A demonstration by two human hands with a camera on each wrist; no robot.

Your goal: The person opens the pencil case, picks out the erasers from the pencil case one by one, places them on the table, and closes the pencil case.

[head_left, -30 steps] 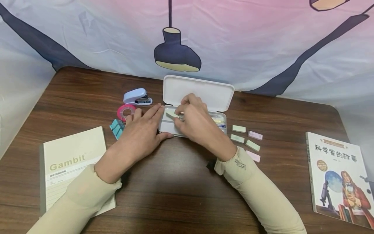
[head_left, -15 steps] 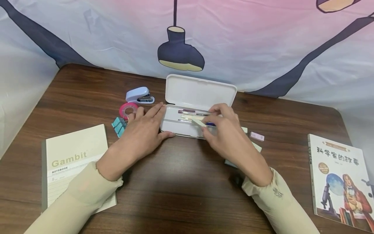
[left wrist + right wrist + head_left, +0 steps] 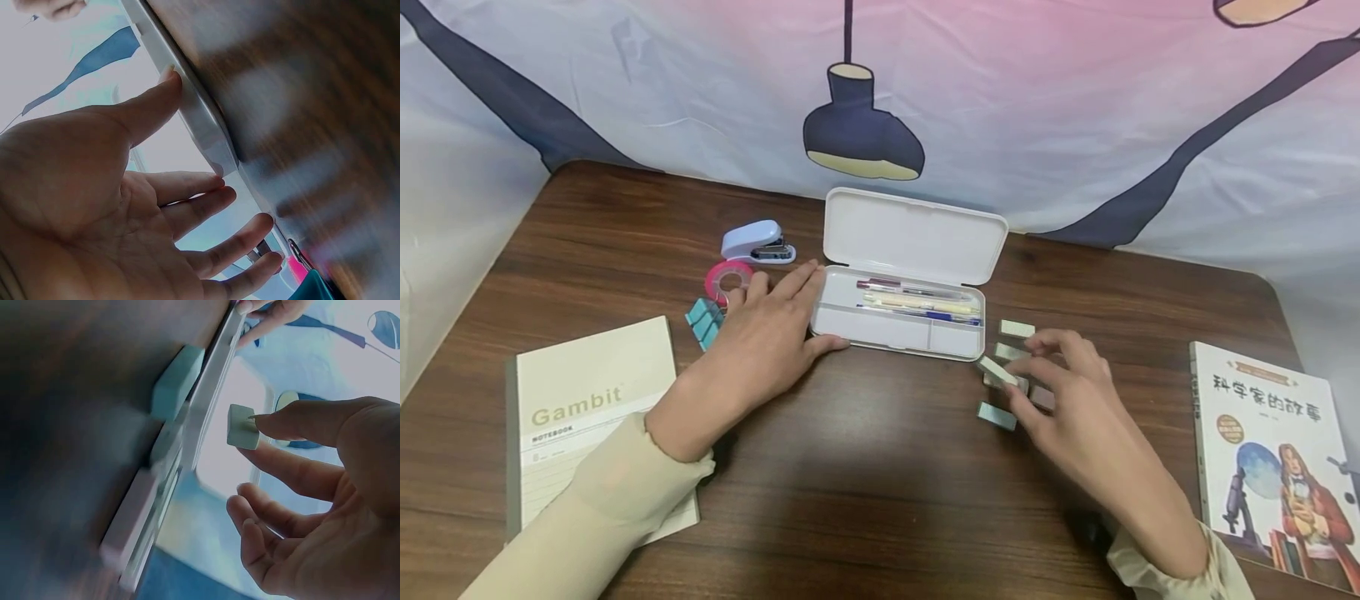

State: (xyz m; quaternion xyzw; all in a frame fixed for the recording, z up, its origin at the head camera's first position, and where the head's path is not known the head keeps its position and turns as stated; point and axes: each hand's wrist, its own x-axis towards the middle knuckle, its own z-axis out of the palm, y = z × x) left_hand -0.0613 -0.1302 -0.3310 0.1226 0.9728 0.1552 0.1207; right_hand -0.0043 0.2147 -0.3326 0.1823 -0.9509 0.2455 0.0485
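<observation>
An open white pencil case [image 3: 871,327] lies mid-table, its lid raised at the back, with several pens [image 3: 917,302] in the rear compartment. My left hand [image 3: 760,346] rests against its left end, fingers extended and thumb touching the front edge; the left wrist view shows the thumb [image 3: 156,106] on that rim. Right of the case, my right hand [image 3: 1086,408] pinches a pale green eraser [image 3: 242,428] between thumb and index finger, above other erasers. Among these are a teal eraser [image 3: 997,416], a pale green eraser [image 3: 1017,328] and a pink eraser [image 3: 130,515], partly hidden by the hand in the head view.
Left of the case are a light blue stapler [image 3: 758,242], a pink tape roll [image 3: 717,283] and teal binder clips [image 3: 704,323]. A notebook [image 3: 595,375] lies at the left, partly under my left sleeve. A book [image 3: 1270,450] is at the far right. A printed curtain [image 3: 700,92] hangs behind the table.
My right hand has moved right, from over the pencil case to above the loose erasers, still pinching the pale green eraser. The pens are now uncovered. My left hand has stayed at the case.
</observation>
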